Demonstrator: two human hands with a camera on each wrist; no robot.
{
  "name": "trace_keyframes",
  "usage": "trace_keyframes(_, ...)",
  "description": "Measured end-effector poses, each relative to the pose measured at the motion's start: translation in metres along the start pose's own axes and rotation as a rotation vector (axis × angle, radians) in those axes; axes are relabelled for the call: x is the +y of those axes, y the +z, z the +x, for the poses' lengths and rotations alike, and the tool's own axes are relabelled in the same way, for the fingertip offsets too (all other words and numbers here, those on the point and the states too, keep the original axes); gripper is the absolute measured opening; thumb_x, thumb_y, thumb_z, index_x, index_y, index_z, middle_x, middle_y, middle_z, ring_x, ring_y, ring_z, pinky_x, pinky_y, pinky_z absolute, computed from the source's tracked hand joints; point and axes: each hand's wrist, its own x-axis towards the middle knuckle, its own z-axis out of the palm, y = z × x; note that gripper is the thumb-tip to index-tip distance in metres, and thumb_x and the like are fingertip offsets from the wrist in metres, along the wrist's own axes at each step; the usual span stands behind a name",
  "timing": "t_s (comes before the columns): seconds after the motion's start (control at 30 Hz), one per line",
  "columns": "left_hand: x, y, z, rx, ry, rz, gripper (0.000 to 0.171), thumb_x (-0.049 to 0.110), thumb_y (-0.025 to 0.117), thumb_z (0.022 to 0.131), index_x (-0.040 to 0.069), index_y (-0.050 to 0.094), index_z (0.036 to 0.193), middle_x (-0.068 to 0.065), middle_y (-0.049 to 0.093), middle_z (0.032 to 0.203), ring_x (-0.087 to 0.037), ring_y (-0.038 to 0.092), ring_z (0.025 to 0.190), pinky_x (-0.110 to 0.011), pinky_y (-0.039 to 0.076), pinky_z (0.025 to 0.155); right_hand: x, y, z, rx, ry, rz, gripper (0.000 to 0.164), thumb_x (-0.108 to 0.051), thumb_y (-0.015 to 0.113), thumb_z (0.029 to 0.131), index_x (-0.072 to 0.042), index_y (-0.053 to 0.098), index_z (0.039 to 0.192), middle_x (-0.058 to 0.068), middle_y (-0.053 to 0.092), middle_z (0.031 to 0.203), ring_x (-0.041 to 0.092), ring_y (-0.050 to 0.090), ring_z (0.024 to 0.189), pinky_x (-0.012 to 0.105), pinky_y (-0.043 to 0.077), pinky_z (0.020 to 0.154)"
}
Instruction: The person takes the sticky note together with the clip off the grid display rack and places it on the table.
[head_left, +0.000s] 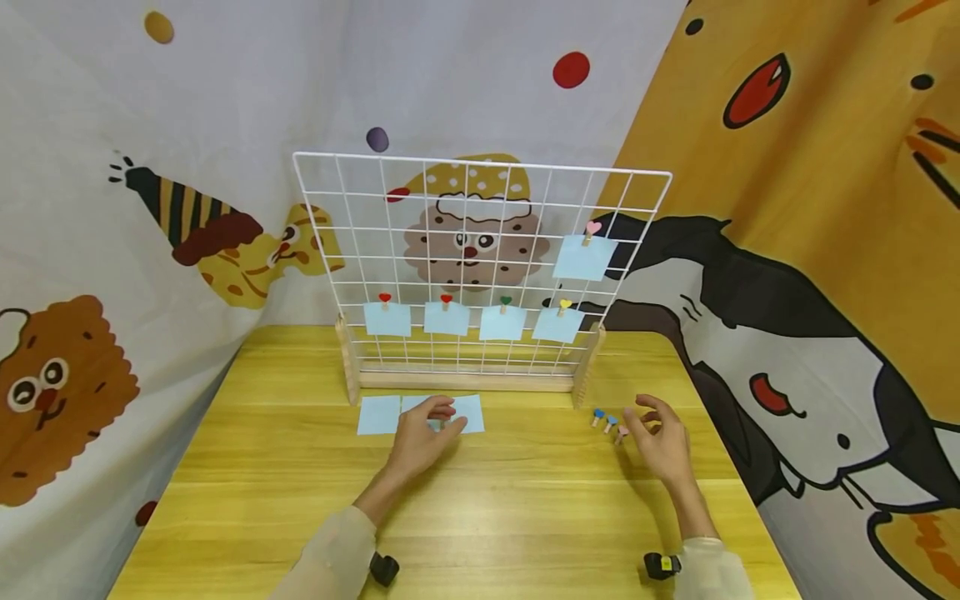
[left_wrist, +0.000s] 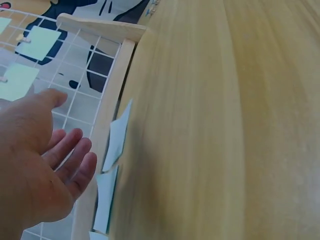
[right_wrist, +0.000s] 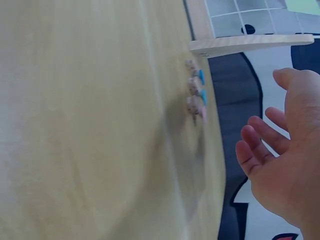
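My left hand [head_left: 420,440] hovers over light blue paper sheets [head_left: 378,415] that lie in a row on the table before the rack. Its fingers are loosely bent with nothing between them, and it covers part of the row. On the right, my right hand [head_left: 663,447] is held just beside three small wooden clips [head_left: 608,422], two with blue hearts and one with a pink heart. In the right wrist view its thumb and fingers [right_wrist: 254,145] are spread apart and hold nothing. The clips [right_wrist: 195,92] lie near the table edge there.
A white wire grid rack [head_left: 465,267] stands on wooden feet [head_left: 588,367] at the back. Several blue papers [head_left: 446,319] hang low on it from heart clips; another paper [head_left: 585,257] hangs higher at the right under a pink clip. Behind is a printed curtain [head_left: 247,83].
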Motion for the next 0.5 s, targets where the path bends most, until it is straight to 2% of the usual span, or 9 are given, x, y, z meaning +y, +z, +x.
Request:
trace_keyframes(0.17,0.009,0.000,0.004,-0.071,0.034,-0.002,0.045,0.030,0.089,0.100,0.011,0.076,0.139,-0.018,0.083,0.129,-0.035,0.079,0.122,-0.052,0.067,0.094,-0.015,-0.005,0.005,0.049,-0.085,-0.006,0.047,-0.028,0.073,0.112,-0.004,0.067,0.151,0.022,0.072,0.147,0.035,0.068,0.117,0.017,0.051,0.087)
trace_keyframes(0.3,0.017,0.001,0.009,-0.109,0.101,0.010,0.049,0.029,0.088,0.101,0.009,0.074,0.143,-0.018,0.081,0.135,-0.036,0.078,0.126,-0.060,0.066,0.095,-0.029,-0.009,0.010,0.077,-0.143,0.005,0.046,-0.024,0.075,0.110,-0.005,0.067,0.151,0.022,0.072,0.144,0.040,0.068,0.117,0.020,0.052,0.089)
trace_keyframes(0.4,0.024,0.001,0.014,-0.129,0.129,0.023,0.050,0.029,0.087,0.101,0.009,0.072,0.144,-0.014,0.080,0.139,-0.037,0.076,0.130,-0.058,0.067,0.095,-0.040,-0.012,0.014,0.104,-0.187,0.020,0.044,-0.021,0.078,0.108,-0.006,0.069,0.149,0.019,0.074,0.140,0.031,0.068,0.114,0.016,0.051,0.091)
trace_keyframes(0.5,0.032,0.001,0.020,-0.144,0.151,0.028,0.052,0.029,0.087,0.102,0.011,0.070,0.147,-0.009,0.079,0.143,-0.034,0.075,0.131,-0.054,0.068,0.096,-0.051,-0.014,0.020,0.139,-0.246,0.031,0.043,-0.016,0.080,0.105,-0.006,0.072,0.146,0.019,0.076,0.132,0.013,0.066,0.109,0.013,0.049,0.090)
